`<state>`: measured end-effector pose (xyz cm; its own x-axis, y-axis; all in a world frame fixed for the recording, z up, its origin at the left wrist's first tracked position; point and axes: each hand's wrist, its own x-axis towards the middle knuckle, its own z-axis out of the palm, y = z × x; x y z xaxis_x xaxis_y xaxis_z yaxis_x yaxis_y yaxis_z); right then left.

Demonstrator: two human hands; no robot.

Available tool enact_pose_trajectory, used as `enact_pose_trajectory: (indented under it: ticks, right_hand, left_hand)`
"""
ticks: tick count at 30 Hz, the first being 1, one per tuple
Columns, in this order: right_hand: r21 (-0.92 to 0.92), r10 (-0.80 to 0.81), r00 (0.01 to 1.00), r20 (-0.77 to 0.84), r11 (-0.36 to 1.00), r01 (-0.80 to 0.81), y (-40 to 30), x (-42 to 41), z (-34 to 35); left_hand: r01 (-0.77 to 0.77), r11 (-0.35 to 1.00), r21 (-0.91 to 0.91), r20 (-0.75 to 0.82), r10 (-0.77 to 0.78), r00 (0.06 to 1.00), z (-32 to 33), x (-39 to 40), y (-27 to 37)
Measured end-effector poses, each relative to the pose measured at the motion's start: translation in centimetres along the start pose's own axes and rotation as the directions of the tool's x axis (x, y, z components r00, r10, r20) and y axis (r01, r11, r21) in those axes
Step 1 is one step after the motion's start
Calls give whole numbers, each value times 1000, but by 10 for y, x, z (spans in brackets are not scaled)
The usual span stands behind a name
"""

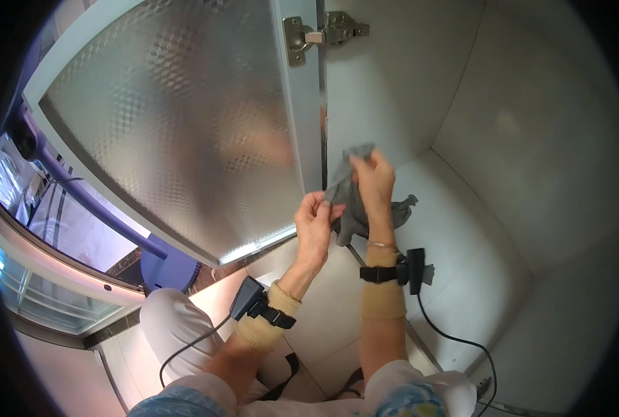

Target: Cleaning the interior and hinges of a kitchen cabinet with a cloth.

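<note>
A grey cloth [352, 208] hangs crumpled between my two hands at the mouth of a white cabinet. My left hand [314, 224] pinches its left edge between thumb and fingers. Higher up and to the right, my right hand [377, 180] grips the cloth near its upper end, slightly blurred. A loose corner sticks out to the right behind my right wrist. Both wrists wear tan bands with black strapped devices, each trailing a cable.
The cabinet door [174, 120], with a patterned glass panel, stands swung out at left on a metal hinge [322, 37]. The cabinet floor [445, 229] spreads right of my hands. A purple pole [95, 208] with a round base stands beyond the door. Pale tiles [314, 313] lie below.
</note>
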<state>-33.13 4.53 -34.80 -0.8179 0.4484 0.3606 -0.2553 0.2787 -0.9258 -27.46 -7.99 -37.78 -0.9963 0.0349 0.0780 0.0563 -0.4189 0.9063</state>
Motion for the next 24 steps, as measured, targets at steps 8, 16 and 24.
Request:
enact_pose_trajectory:
  ticks: [8,16,24]
  right_hand:
    - [53,-653,691,-310,714,698,-132,33,30]
    - [-134,-467,881,-71,880,455,-22,-5,31]
    - [-42,-533,823,-197,843,536,-95,18,29]
  left_hand:
    - [-429,880,203,47,429,902,41,27,29]
    - [-193,948,254,65,182,981,4,0,-76]
    - [-236,948,214,-34,249,968,32,1,-5]
